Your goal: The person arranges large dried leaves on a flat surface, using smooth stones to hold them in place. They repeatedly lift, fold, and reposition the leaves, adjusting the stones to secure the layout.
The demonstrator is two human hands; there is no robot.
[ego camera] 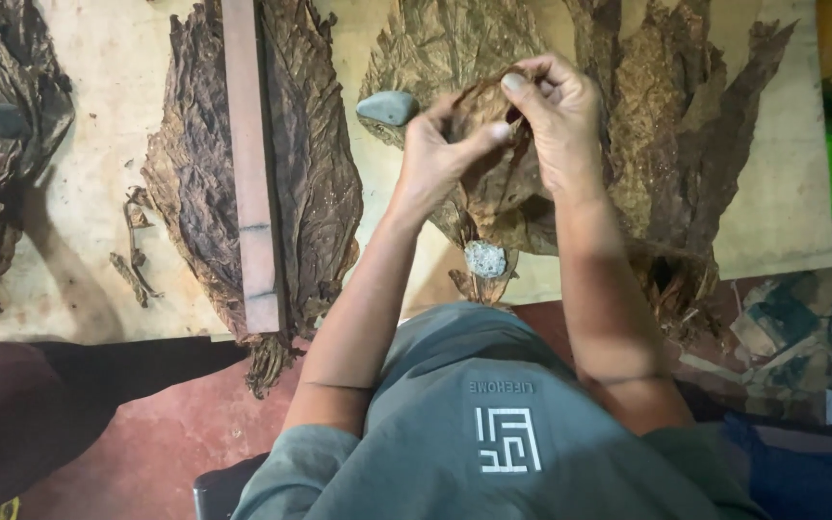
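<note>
Brown dried leaf (493,183) pinched between left hand (435,159) and right hand (556,120), above 2 stones (388,107), bare board (117,87) leftward.

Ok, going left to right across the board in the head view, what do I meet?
Dark stone on the far-left leaves → small leaf scraps → wooden slat on a dried leaf → grey stone → left hand → right hand, both holding a leaf.
</note>
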